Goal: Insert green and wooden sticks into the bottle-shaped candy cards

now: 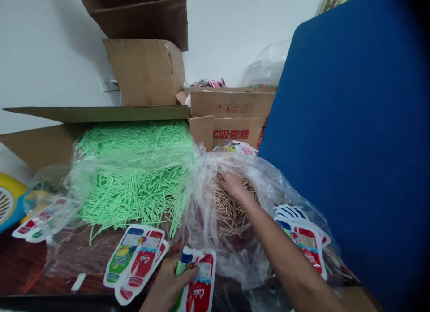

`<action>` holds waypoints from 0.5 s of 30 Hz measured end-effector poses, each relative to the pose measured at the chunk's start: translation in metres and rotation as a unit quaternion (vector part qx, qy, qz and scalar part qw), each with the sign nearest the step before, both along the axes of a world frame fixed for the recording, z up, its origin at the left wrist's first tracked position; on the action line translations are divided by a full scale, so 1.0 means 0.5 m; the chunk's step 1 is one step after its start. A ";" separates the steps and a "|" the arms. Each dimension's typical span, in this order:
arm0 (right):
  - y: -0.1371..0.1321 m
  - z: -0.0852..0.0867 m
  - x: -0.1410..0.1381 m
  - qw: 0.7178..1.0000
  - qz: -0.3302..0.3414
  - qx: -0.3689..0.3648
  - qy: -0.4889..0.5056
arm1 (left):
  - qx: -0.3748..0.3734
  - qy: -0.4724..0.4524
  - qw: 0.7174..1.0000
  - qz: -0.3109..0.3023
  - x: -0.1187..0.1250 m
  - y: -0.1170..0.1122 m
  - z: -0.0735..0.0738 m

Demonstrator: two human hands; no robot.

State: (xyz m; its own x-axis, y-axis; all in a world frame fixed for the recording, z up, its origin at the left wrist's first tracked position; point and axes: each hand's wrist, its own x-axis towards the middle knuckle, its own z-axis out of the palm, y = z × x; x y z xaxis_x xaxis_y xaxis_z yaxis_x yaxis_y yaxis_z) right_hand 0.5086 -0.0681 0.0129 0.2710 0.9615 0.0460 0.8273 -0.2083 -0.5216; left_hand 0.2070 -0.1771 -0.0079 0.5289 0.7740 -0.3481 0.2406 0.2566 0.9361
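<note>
My left hand is closed around a bottle-shaped printed packet with a green half and a red "Cola" half; green sticks show in its green side. At the far end of my outstretched arm, my right hand reaches into a clear plastic bag of thin brown sticks. Its fingers are curled down at the pile, and whatever they hold is hidden. Left of that bag lies a big heap of light-green sticks in an open, plastic-lined carton. Similar Sprite and Cola packets lie stacked beside my left hand.
More packets lie under my right forearm, and others under plastic at far left. Cardboard boxes stand behind, one with red lettering. A blue panel rises on the right. A white scrap lies near the table's front edge.
</note>
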 end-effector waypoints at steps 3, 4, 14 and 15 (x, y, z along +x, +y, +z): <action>0.050 -0.007 -0.011 0.995 -0.012 -0.078 -0.058 | -0.020 0.007 0.999 0.029 -0.009 0.001 0.000; 0.063 -0.010 -0.015 0.992 -0.011 -0.099 -0.071 | -0.025 0.009 0.999 0.044 -0.012 0.002 0.001; 0.074 -0.024 -0.031 0.999 0.001 -0.049 -0.003 | -0.061 -0.016 0.994 0.088 -0.031 0.009 0.005; 0.068 -0.021 -0.029 1.000 -0.002 -0.017 0.019 | -0.062 -0.018 0.994 0.089 -0.036 0.008 0.004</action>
